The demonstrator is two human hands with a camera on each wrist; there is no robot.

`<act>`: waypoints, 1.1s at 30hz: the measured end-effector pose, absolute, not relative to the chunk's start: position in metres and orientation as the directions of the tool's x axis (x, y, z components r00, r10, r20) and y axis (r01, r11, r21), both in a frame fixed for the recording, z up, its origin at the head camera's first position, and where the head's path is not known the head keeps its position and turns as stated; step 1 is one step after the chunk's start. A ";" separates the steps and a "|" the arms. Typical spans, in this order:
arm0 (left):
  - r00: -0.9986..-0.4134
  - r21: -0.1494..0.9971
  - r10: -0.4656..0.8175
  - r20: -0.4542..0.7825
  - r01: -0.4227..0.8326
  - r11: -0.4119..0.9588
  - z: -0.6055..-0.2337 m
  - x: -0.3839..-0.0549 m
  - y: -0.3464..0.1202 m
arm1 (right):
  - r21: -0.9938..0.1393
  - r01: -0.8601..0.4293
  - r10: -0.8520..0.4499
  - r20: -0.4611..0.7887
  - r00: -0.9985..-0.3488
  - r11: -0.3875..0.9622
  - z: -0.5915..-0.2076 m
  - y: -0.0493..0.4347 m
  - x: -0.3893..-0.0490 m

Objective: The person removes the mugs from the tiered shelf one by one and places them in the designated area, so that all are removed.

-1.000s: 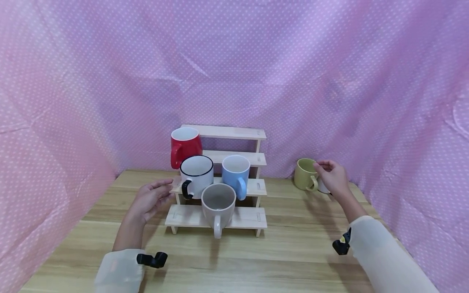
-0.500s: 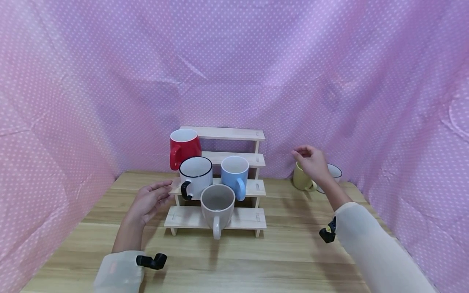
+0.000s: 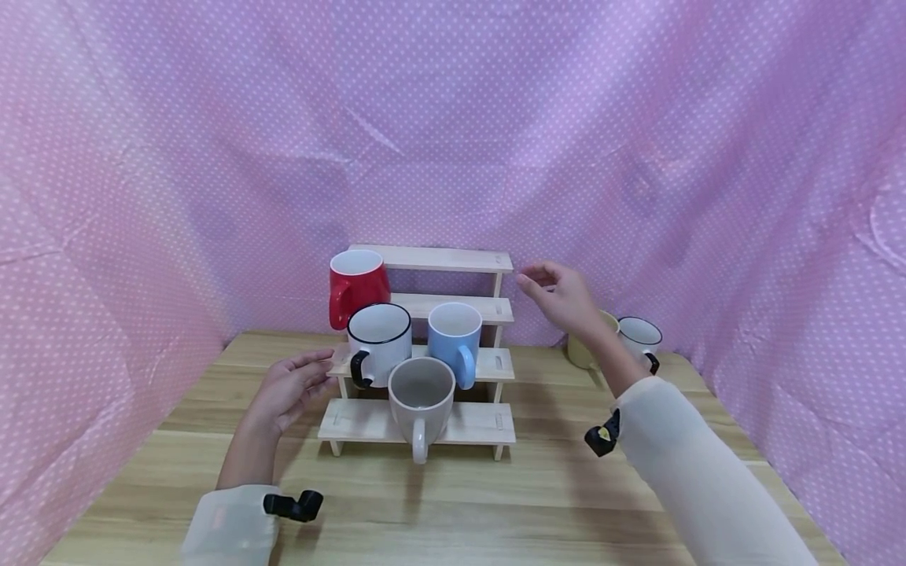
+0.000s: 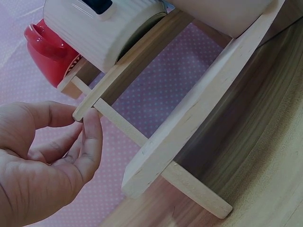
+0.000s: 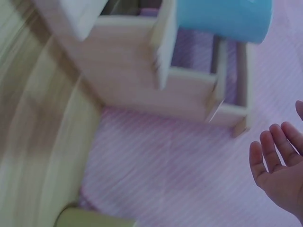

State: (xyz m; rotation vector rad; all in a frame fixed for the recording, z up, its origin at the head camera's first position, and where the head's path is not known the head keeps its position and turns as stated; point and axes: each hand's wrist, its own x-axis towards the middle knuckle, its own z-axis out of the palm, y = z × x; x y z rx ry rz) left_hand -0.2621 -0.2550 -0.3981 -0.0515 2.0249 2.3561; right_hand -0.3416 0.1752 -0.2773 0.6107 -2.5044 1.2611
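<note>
A stepped wooden shelf (image 3: 347, 417) stands on the table with mugs on it. My left hand (image 3: 293, 389) pinches the left end of its second board from the bottom, thumb and finger at the tip in the left wrist view. My right hand (image 3: 562, 299) is in the air by the top board's right end, fingers relaxed and holding nothing. A red mug (image 3: 359, 287) sits upper left. Below it are a white mug (image 3: 382, 350) with black rim and a light blue mug (image 3: 453, 338). On the lowest board is a grey-beige mug (image 3: 421, 393).
At the back right of the wooden table (image 3: 460, 503) stand a yellow-green mug (image 3: 580, 354), partly behind the right forearm, and a white mug (image 3: 640, 334) with black rim and handle. Pink dotted cloth (image 3: 453, 141) hangs behind and along both sides.
My right hand has moved left and up from beside the yellow-green mug toward the shelf, uncovering the white mug at the right. The left hand stays in place.
</note>
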 end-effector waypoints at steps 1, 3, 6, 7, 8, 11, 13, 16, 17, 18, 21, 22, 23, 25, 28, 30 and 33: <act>-0.999 0.987 0.004 -0.049 -0.049 -0.152 -0.398 -0.262 -0.255 | -0.695 -0.485 -0.255 0.415 -0.873 0.531 -0.274 0.170 -0.340; -0.999 0.987 0.006 -0.051 -0.051 -0.153 -0.398 -0.262 -0.255 | -0.692 -0.492 -0.273 0.411 -0.870 0.528 -0.268 0.160 -0.338; -0.999 0.987 0.006 -0.053 -0.053 -0.151 -0.398 -0.262 -0.254 | -0.687 -0.515 -0.311 0.410 -0.857 0.513 -0.260 0.145 -0.334; -0.999 0.987 0.005 -0.054 -0.054 -0.150 -0.398 -0.262 -0.254 | -0.684 -0.522 -0.326 0.408 -0.853 0.510 -0.258 0.140 -0.332; -0.998 0.987 0.005 -0.055 -0.055 -0.151 -0.398 -0.262 -0.254 | -0.680 -0.531 -0.340 0.408 -0.847 0.507 -0.256 0.135 -0.331; -0.998 0.986 0.002 -0.056 -0.056 -0.160 -0.398 -0.262 -0.254 | -0.668 -0.557 -0.381 0.410 -0.829 0.494 -0.250 0.119 -0.328; -0.998 0.984 0.003 -0.057 -0.057 -0.167 -0.397 -0.262 -0.254 | -0.661 -0.572 -0.405 0.409 -0.817 0.486 -0.247 0.107 -0.326; -0.998 0.983 0.001 -0.060 -0.059 -0.176 -0.397 -0.261 -0.254 | -0.656 -0.585 -0.442 0.397 -0.804 0.477 -0.244 0.090 -0.323; -0.998 0.982 0.000 -0.062 -0.061 -0.177 -0.397 -0.261 -0.254 | -0.656 -0.591 -0.456 0.393 -0.799 0.469 -0.243 0.084 -0.322; -0.998 0.982 -0.001 -0.063 -0.062 -0.177 -0.397 -0.261 -0.254 | -0.657 -0.594 -0.468 0.387 -0.794 0.464 -0.243 0.079 -0.321; -0.998 0.982 -0.004 -0.066 -0.064 -0.176 -0.397 -0.261 -0.254 | -0.662 -0.598 -0.496 0.371 -0.785 0.452 -0.241 0.062 -0.317; -0.998 0.982 -0.004 -0.066 -0.065 -0.175 -0.397 -0.261 -0.254 | -0.663 -0.600 -0.504 0.368 -0.781 0.447 -0.241 0.057 -0.316; -0.998 0.982 -0.004 -0.067 -0.065 -0.175 -0.397 -0.261 -0.254 | -0.666 -0.603 -0.512 0.366 -0.777 0.439 -0.242 0.052 -0.315; -0.998 0.982 -0.003 -0.068 -0.066 -0.175 -0.397 -0.261 -0.253 | -0.679 -0.597 -0.525 0.352 -0.775 0.427 -0.242 0.042 -0.313; -0.998 0.982 -0.003 -0.068 -0.067 -0.175 -0.397 -0.261 -0.253 | -0.741 -0.557 -0.550 0.306 -0.777 0.374 -0.243 0.027 -0.310; -0.998 0.982 -0.003 -0.068 -0.066 -0.178 -0.397 -0.261 -0.254 | -0.803 -0.500 -0.566 0.258 -0.783 0.325 -0.244 0.017 -0.309; -0.998 0.980 -0.003 -0.066 -0.064 -0.188 -0.397 -0.260 -0.254 | -0.884 -0.394 -0.578 0.188 -0.794 0.252 -0.245 0.003 -0.309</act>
